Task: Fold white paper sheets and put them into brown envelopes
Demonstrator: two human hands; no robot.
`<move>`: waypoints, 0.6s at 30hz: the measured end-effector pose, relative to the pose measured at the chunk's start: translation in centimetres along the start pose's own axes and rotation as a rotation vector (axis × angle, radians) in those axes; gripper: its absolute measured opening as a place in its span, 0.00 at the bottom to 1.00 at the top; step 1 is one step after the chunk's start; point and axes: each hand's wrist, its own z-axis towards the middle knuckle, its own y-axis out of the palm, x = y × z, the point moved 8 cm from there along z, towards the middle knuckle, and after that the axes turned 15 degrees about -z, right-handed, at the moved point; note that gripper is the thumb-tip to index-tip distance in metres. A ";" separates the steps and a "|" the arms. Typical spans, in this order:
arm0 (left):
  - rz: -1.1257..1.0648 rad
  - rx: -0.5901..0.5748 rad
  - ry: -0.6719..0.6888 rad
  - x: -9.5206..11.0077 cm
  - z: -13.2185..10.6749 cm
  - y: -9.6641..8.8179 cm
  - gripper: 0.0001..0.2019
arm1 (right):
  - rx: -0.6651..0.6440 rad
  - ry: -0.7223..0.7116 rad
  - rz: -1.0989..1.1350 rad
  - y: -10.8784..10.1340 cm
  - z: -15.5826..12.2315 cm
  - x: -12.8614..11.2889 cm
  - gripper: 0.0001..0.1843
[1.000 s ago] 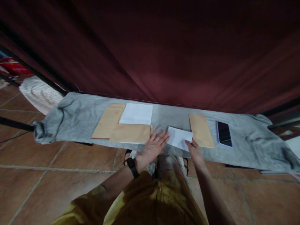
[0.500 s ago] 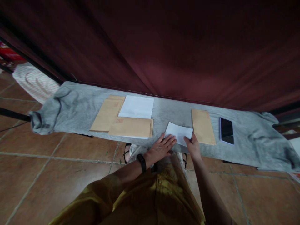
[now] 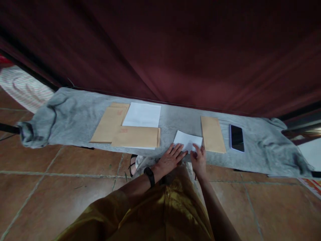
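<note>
- Since a second ago, the left hand [image 3: 168, 160] has come from beside the small white paper [image 3: 188, 139] onto its near left corner, and the right hand [image 3: 199, 160] has let its thumb-over-edge hold change to fingers laid over the near right part.
- That left hand lies flat, fingers extended, pressing without grasping; a dark wristband [image 3: 149, 176] circles its wrist.
- Over on the right hand, the fingers are partly bent; whether they pinch the paper, I can't tell.
- The small white paper rests on the grey cloth [image 3: 175, 113], just beyond and between both hands.
- Right of the right hand lies a brown envelope [image 3: 213, 135], with a phone [image 3: 237, 138] farther right.
- Left of the left hand, a crosswise brown envelope [image 3: 136, 135] partly covers a larger white sheet [image 3: 142, 113]; slanted brown envelopes [image 3: 107, 124] lie farther left.
</note>
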 end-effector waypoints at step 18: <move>-0.101 0.067 -0.074 -0.5 -0.5 0.3 0.39 | 0.028 -0.039 -0.181 0.5 0.3 0.0 0.22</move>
